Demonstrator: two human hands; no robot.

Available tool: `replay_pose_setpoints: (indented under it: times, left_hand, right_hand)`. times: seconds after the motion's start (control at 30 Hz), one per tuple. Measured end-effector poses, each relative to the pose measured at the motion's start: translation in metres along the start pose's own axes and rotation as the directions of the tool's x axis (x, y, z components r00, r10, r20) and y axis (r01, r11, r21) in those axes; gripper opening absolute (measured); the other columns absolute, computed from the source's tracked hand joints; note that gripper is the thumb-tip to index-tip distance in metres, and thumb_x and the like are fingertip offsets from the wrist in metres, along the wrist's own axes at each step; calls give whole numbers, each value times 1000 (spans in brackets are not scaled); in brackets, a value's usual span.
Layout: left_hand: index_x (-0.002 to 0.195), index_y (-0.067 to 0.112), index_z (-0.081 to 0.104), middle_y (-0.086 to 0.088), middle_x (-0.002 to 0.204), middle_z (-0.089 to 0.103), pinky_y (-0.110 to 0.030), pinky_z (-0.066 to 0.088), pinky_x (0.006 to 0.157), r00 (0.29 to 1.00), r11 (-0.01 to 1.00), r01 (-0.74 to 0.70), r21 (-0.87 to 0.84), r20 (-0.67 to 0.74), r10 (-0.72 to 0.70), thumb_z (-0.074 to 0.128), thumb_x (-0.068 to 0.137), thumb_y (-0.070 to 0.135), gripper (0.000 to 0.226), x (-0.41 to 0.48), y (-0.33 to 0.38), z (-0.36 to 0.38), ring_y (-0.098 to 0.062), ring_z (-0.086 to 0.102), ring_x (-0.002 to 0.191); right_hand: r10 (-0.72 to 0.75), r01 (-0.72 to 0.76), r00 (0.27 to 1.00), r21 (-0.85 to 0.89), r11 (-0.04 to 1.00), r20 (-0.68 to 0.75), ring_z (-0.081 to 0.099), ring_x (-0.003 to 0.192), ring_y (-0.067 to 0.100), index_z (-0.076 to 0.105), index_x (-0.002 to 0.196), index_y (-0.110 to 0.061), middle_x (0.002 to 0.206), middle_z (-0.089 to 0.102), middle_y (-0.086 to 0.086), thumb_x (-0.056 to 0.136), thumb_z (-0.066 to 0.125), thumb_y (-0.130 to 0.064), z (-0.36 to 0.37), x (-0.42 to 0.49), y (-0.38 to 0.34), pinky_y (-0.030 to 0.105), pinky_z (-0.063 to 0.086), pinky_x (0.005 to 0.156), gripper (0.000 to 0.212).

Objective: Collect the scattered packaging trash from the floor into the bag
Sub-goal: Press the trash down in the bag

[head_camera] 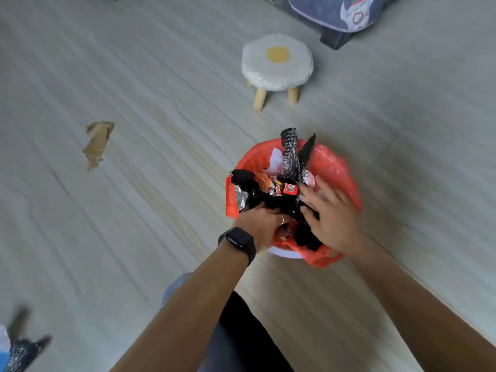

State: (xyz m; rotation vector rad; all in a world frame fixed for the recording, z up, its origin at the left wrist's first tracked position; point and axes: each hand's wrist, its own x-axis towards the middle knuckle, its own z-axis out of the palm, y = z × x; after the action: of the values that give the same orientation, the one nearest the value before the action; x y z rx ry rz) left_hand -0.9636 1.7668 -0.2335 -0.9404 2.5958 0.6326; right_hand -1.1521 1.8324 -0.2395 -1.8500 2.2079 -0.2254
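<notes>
Pale wood-grain floor [134, 237] carries the orange plastic bag [338, 167]. I read my left hand [257, 224] as clenched round a black foil snack wrapper [257, 194], stuffing it in. My right hand [330, 218], fingers released and spread, presses the contents down, probably to make room. A torn brown cardboard scrap [98, 145] lies well apart, leftward, uncollected.

pale wood-grain floor [161, 76], torn cardboard scrap [98, 145] at left, fried-egg stool [277, 68], white bin [284, 255] with orange bag [332, 165], netted packaging [24, 350] at lower-left corner

Pale wood-grain floor [134, 76]; fried-egg stool [277, 66], dark furniture leg [335, 38] beyond.
</notes>
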Motion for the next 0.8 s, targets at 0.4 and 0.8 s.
replay_pose_setpoints:
  times: [0.4,0.8]
  left_hand:
    - [127,43,57,17,129,60,-35,46,94,988,987,136,85,-83,-129,24,78,60,62,-15,-62,4,-17,50,125]
    - [100,26,71,2,90,71,-32,47,79,785,839,541,-53,-327,-526,26,91,55,55,-192,-264,27,-23,64,92]
  right_hand:
    - [0,141,869,-248,958,495,-10,152,29,12,155,-41,166,-1,10,100,29,-55,55,72,-56,52,4,120,59]
    - [-298,460,798,-210,863,524,0,150,29,33,139,-51,161,13,10,89,52,-44,146,142,-333,55,14,112,54]
